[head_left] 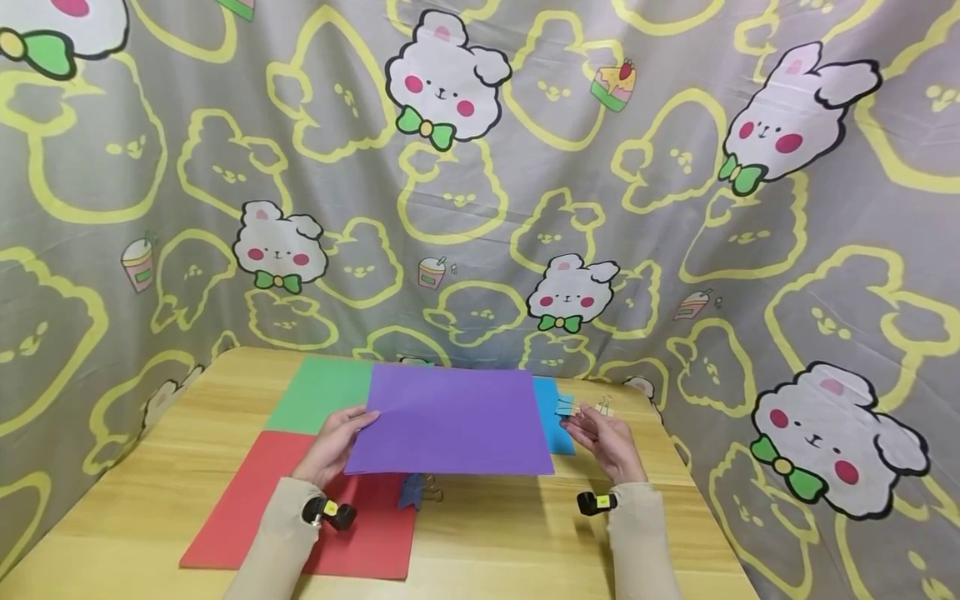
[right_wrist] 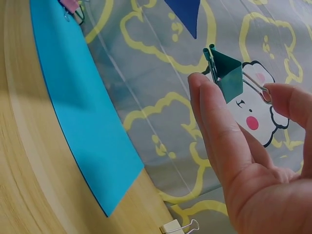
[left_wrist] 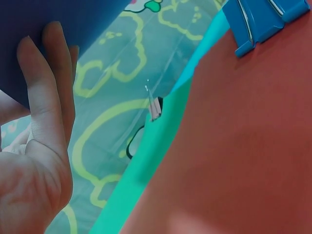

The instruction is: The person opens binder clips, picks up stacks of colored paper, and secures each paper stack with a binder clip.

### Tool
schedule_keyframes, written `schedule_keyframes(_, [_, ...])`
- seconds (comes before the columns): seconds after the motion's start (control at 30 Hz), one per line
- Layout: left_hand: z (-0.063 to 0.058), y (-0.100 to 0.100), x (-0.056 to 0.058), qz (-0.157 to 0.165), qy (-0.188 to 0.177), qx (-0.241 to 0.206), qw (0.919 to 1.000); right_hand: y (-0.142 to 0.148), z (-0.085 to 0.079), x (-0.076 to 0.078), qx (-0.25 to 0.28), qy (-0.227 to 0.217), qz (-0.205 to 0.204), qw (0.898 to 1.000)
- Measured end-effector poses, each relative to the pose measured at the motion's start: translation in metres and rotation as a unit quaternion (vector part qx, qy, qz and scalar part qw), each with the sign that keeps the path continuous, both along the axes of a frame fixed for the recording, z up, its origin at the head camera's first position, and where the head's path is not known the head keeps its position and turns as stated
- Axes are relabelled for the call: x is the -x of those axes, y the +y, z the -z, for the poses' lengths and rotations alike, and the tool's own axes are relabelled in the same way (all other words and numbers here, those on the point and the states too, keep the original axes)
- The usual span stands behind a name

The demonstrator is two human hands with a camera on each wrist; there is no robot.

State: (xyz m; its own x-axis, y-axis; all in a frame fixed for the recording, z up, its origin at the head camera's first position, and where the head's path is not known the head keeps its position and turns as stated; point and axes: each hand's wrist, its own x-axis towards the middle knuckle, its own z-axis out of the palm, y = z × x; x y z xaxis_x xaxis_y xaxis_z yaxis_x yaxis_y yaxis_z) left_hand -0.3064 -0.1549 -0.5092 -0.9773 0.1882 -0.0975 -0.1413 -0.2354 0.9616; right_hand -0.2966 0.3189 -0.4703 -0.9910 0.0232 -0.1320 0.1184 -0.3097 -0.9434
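My left hand (head_left: 341, 443) pinches the left edge of a purple sheet of paper (head_left: 453, 421), holding it tilted above the table. In the left wrist view the fingers (left_wrist: 44, 92) lie against that sheet, which looks dark blue there. To the right of the sheet, my right hand (head_left: 606, 440) holds a teal binder clip (right_wrist: 229, 73). Its thumb is at the clip's wire handle in the right wrist view, with the fingers (right_wrist: 219, 122) along the other side. The clip's mouth points away from the palm, apart from the purple sheet.
Red paper (head_left: 240, 508) and green paper (head_left: 318, 396) lie at left; blue paper (head_left: 558, 437) lies behind the purple sheet. A blue binder clip (head_left: 410, 492) sits at the red paper's edge. A pink clip (right_wrist: 70, 6) is at the blue paper; a whitish clip (right_wrist: 173, 226) stands nearby.
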Motion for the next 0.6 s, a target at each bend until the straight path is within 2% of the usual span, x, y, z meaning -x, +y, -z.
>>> schedule_keyframes(0.33, [0.005,-0.008,0.003,0.009,-0.01,-0.018,0.9997,-0.001,-0.001,0.0,0.001,-0.006,-0.006,1.0])
schedule_keyframes(0.6, [0.003,-0.013,0.004,0.01,-0.008,-0.019,0.9997,0.001,0.001,0.001,-0.005,-0.011,-0.013,1.0])
